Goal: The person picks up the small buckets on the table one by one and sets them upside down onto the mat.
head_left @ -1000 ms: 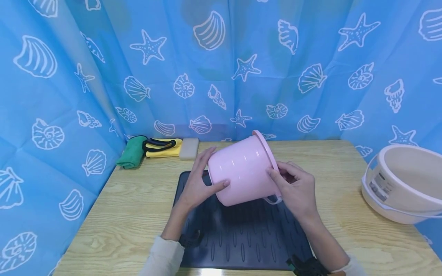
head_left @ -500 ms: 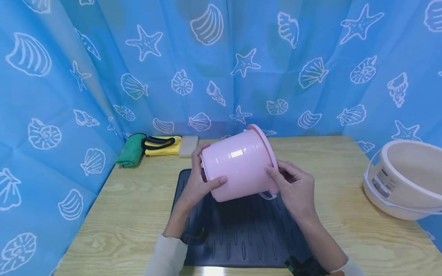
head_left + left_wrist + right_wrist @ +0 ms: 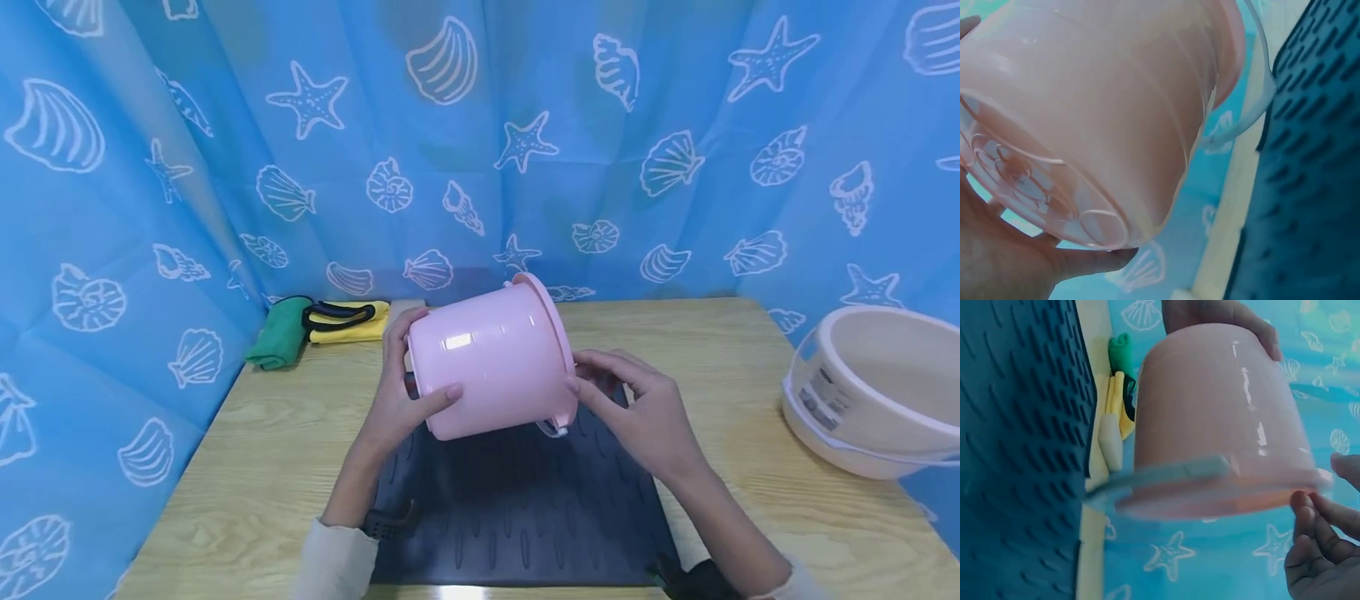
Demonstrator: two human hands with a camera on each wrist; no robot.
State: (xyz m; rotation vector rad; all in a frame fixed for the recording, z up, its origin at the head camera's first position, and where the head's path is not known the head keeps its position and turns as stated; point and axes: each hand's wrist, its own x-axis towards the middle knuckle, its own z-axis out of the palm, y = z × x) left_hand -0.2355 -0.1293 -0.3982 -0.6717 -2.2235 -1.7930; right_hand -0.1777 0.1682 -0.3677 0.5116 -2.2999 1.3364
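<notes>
A pink plastic bucket (image 3: 491, 367) is tipped on its side over the dark ribbed mat (image 3: 517, 517), base to the left and mouth to the right. My left hand (image 3: 401, 392) grips the base end, thumb across the near side and fingers round the far side. In the left wrist view the round moulded base (image 3: 1041, 181) faces that palm. My right hand (image 3: 637, 408) is at the rim (image 3: 551, 321), with thumb and fingertips on either side of its edge. The pale bail handle (image 3: 1160, 478) hangs loose below the mouth. The bucket's inside is hidden.
A larger cream bucket (image 3: 847, 400) with a label stands at the table's right edge. Along the back left lie a green cloth (image 3: 279, 333), a yellow cloth (image 3: 352, 325) with a black strap and a pale block (image 3: 1110, 442). A blue shell-print curtain (image 3: 450, 125) surrounds the wooden table (image 3: 247, 467).
Both hands have carried the bucket somewhat to the left. It has tilted a little closer to level, and a glossy reflection now shows on its side.
</notes>
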